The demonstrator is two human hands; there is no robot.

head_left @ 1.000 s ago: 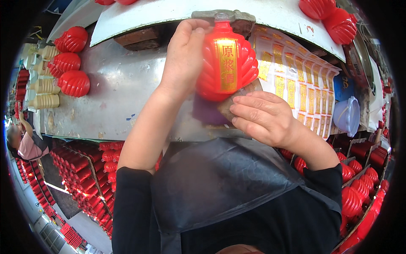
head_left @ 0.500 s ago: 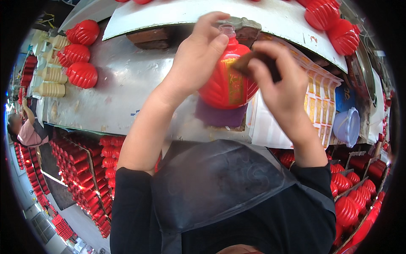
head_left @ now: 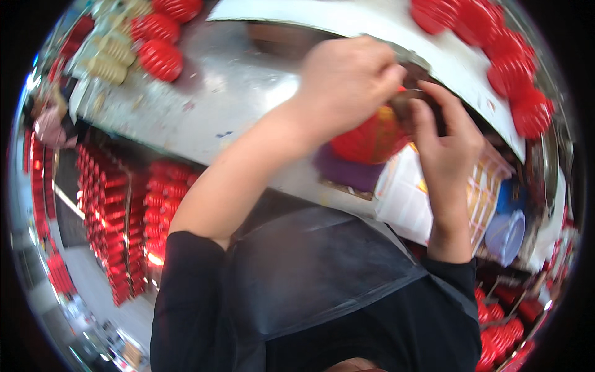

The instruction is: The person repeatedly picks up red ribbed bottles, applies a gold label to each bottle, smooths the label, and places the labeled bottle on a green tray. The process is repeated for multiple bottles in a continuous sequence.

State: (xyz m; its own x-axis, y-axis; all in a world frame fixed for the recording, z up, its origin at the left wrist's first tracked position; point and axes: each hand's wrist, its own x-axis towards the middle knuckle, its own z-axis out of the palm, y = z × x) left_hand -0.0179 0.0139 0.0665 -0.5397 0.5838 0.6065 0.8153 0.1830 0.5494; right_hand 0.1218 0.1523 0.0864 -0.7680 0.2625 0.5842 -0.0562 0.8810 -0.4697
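A red ridged bottle (head_left: pixel 367 137) with a gold label on its side rests on a purple pad (head_left: pixel 348 168) at the bench's front. My left hand (head_left: pixel 350 84) is curled over the bottle's top, so the neck is hidden beneath it. In my right hand (head_left: pixel 451 139), a dark brown pad (head_left: pixel 406 106) is pinched between thumb and fingers, against or very close to the bottle's upper right side. Motion blur hides the exact contact. A whitish sheet of gold labels (head_left: pixel 403 208) lies just right of the bottle, partly under my right forearm.
Red bottles (head_left: pixel 160 60) and cream-coloured containers (head_left: pixel 110 67) stand at the far left. More red bottles (head_left: pixel 530 111) line the raised white board (head_left: pixel 347 15). A pale blue bucket (head_left: pixel 505 239) sits at the right. Stacked red goods (head_left: pixel 108 217) fill the lower left; a person is beyond.
The view has turned, shifting the bench. My left hand has closed over the bottle's neck, which showed before, and my right hand's brown pad is now higher beside the bottle.
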